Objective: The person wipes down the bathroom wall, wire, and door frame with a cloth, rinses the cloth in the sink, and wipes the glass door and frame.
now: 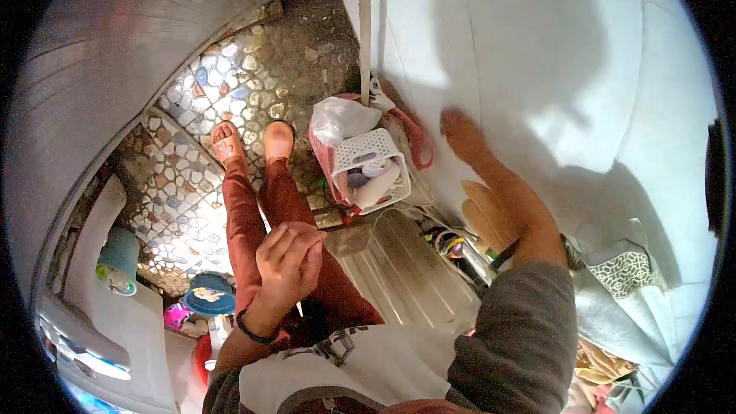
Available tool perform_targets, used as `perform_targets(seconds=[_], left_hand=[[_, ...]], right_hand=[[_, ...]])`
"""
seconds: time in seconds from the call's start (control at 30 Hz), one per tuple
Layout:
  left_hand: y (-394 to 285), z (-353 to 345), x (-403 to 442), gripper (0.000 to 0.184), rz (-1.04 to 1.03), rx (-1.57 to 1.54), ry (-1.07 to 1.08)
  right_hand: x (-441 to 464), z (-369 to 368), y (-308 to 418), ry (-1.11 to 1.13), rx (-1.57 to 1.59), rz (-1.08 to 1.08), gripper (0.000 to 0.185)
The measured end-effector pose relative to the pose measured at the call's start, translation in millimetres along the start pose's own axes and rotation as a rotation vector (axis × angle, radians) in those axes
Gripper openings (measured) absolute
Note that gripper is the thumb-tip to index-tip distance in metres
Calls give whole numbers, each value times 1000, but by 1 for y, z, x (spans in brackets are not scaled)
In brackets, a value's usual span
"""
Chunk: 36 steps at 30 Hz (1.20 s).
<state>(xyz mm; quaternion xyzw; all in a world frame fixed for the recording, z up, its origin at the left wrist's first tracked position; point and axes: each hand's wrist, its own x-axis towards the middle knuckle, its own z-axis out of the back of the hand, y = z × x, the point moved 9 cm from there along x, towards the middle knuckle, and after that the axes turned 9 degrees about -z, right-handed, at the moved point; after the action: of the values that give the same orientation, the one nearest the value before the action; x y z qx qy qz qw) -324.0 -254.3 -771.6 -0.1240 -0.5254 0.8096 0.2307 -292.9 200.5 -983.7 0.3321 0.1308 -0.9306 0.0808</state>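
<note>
My left hand (290, 264), with a black band at its wrist, is raised over my lap. Its fingers are curled together, and whatever they may hold is hidden. My right hand (462, 136) reaches forward beside the white wall (537, 46); its fingers are dark and smeared, so their pose is unclear. Nearest to it is a white perforated basket (360, 149) with several items inside. A clear plastic bag (345, 119) lies against the basket, and a red strap (418, 142) hangs between the basket and the hand.
A wooden stick (365, 46) leans on the wall behind the basket. Pebble-patterned tiles (184, 207) cover the floor by my feet. A pale ribbed plastic surface (406, 268) is beside my legs. A blue tub (209, 295) and teal bucket (119, 253) stand at left; cloths (636, 307) pile at right.
</note>
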Motion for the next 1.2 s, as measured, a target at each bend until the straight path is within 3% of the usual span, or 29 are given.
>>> perform_targets(seconds=[0.07,0.13,0.2,0.23,0.33,0.4,0.5,0.53,0.6,0.63,0.8,0.9,0.93,1.0,1.07,1.1,1.17,1.2], left_hand=[[-1,5,7,15,-1,-15,13],[2,2,8,15,2,-34,-3],[5,-2,10,16,3,-49,-21],[6,-3,11,16,0,-54,-24],[12,-9,20,16,-9,-38,-32],[23,-19,16,17,14,-56,-33],[39,-25,7,16,38,-18,-35],[43,-23,2,16,57,-27,-42],[47,-15,-3,16,103,-27,-54],[48,-10,-4,16,117,-37,-64],[39,3,-3,13,94,-10,-39],[15,15,10,12,37,7,-47],[3,20,20,11,34,12,-48],[-8,27,26,7,24,22,-41],[-14,35,27,6,40,44,-18],[-16,38,27,6,75,95,25],[-22,46,27,6,29,195,47],[-24,49,29,7,47,239,78]], right_hand=[[41,139,8,-376,-55,4,36],[70,300,15,-834,-248,-165,44],[98,374,18,-909,-461,-189,40],[110,386,27,-1133,-200,12,27],[243,288,12,-734,-113,32,25],[275,224,23,-443,-145,-42,32],[307,46,15,-377,-93,-4,38],[292,-22,10,-385,-140,18,40],[169,-67,26,109,184,-235,42],[123,-93,25,283,127,-269,40],[44,-15,13,62,141,-144,32],[45,150,38,-453,229,-70,33],[53,192,38,-650,342,35,33],[65,266,32,-912,705,-142,37],[81,275,18,-1066,1432,-355,34],[79,286,24,-1107,1621,-473,37],[72,325,48,-1112,2238,-474,41],[66,357,50,-1387,2244,-408,40]])
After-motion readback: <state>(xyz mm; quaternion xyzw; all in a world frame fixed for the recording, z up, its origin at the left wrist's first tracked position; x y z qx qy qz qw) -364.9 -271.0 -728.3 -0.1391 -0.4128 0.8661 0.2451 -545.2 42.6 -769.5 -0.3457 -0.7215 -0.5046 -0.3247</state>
